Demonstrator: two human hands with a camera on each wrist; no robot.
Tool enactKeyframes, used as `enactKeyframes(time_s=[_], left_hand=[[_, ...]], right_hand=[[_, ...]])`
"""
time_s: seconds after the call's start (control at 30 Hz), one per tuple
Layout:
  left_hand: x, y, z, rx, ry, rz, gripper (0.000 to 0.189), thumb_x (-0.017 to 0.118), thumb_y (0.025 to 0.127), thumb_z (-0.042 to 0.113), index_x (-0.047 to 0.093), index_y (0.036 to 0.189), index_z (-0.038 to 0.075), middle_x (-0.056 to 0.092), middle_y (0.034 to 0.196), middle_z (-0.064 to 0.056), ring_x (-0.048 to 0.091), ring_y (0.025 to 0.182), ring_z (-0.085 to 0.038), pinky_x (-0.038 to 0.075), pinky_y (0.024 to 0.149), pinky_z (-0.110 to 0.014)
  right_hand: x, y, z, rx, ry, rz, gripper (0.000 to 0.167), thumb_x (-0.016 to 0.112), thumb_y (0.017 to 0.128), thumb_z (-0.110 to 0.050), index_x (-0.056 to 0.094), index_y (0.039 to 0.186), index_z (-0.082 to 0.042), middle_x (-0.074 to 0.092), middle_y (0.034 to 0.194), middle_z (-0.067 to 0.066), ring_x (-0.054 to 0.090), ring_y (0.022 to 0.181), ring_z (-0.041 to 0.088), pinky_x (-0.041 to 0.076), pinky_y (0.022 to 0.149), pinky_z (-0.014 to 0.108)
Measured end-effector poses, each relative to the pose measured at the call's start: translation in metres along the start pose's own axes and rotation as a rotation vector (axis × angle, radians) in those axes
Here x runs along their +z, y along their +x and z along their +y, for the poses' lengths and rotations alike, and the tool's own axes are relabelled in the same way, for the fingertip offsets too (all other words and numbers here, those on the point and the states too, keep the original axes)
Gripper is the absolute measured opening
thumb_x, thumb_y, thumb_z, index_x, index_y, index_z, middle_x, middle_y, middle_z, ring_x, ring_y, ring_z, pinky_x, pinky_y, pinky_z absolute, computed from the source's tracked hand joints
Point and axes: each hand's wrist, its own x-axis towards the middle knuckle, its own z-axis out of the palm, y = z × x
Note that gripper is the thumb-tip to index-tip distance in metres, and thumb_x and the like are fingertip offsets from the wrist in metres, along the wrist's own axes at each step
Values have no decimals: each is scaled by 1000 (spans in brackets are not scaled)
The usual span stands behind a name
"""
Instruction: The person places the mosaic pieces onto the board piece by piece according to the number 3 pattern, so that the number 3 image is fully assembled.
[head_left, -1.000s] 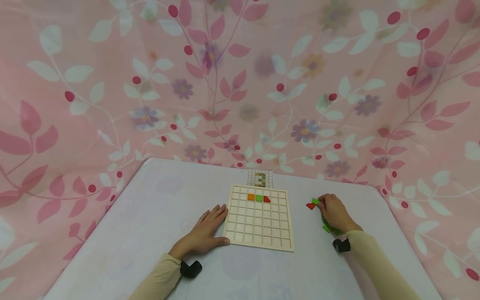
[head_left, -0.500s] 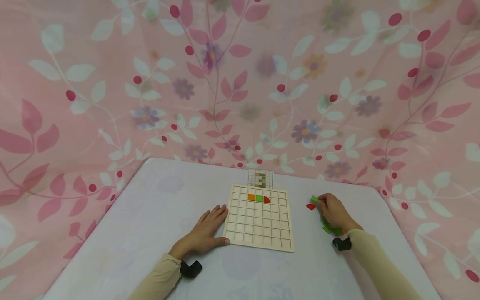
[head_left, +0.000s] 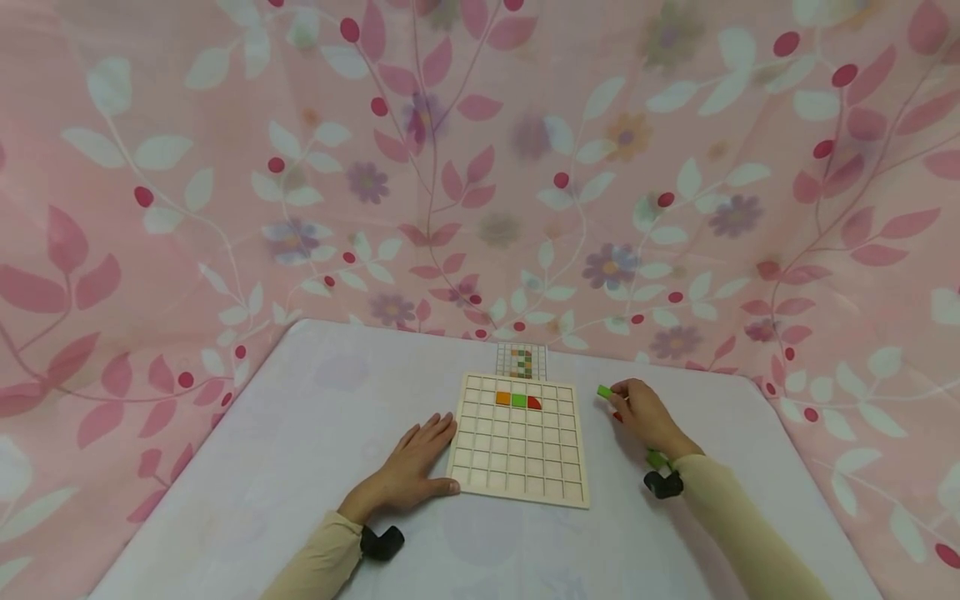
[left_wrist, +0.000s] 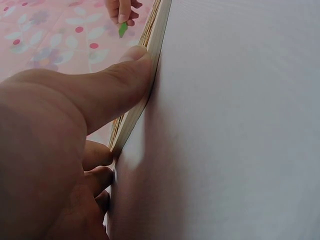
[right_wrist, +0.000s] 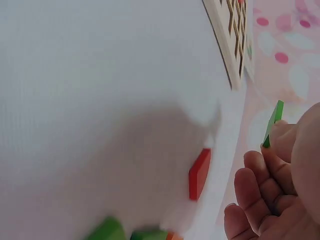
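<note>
A pale wooden grid board (head_left: 517, 458) lies flat on the table. An orange square tile (head_left: 503, 399), a green square tile (head_left: 519, 401) and a red quarter-round tile (head_left: 534, 403) sit side by side in one of its upper rows. My left hand (head_left: 411, 467) rests at the board's left side, fingers extended; its thumb (left_wrist: 117, 85) touches the near corner edge. Right of the board, my right hand (head_left: 648, 417) pinches a green tile (right_wrist: 273, 122) between thumb and index finger, above the table. A red tile (right_wrist: 199, 174) lies beneath that hand, mostly hidden in the head view.
Behind the board lies a printed grid card (head_left: 522, 360) with coloured cells. Several loose tiles, among them a green tile (head_left: 658, 460), lie near my right wrist, partly covered. A floral pink cloth (head_left: 480, 167) hangs behind the white table (head_left: 337, 392).
My right hand has lifted the green tile from beside the red one and moved left toward the board. My left hand has stayed in place.
</note>
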Motion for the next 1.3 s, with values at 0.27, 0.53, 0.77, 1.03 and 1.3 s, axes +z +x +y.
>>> enactKeyframes(time_s=[0.27, 0.53, 0.77, 1.03, 1.3], left_hand=[[-1, 0, 0, 2, 9, -5, 98, 77, 94, 46, 30, 165, -2, 24, 175, -20, 14, 164, -43, 10, 131, -66], [2, -2, -3, -6, 14, -10, 98, 78, 94, 47, 30, 166, -1, 24, 176, -18, 13, 165, -40, 10, 131, -64], [-2, 0, 1, -24, 47, -40, 96, 76, 96, 45, 28, 166, -1, 22, 176, -18, 12, 166, -39, 10, 132, -65], [-3, 1, 3, -19, 36, -45, 96, 77, 96, 43, 28, 167, 0, 20, 177, -17, 11, 166, -39, 9, 132, -65], [-3, 2, 1, -23, 45, -46, 96, 77, 96, 43, 27, 167, 1, 20, 177, -16, 11, 166, -38, 9, 132, -64]], right_hand=[[20, 1, -23, -99, -27, -41, 24, 57, 109, -9, 62, 122, 10, 65, 102, 14, 57, 87, 19, 51, 76, 34], [31, 1, -42, -61, -32, -95, 24, 54, 109, -9, 62, 124, 7, 65, 107, 14, 58, 93, 22, 53, 82, 39], [41, 4, -49, -84, -2, -122, 22, 57, 109, -11, 63, 124, 5, 65, 108, 12, 56, 93, 21, 52, 80, 34], [50, 9, -55, -70, -7, -164, 24, 60, 109, -14, 62, 127, 2, 65, 112, 10, 57, 97, 20, 55, 88, 39], [54, 12, -61, -99, -58, -176, 25, 64, 107, -17, 62, 126, -1, 63, 112, 9, 55, 98, 20, 55, 90, 39]])
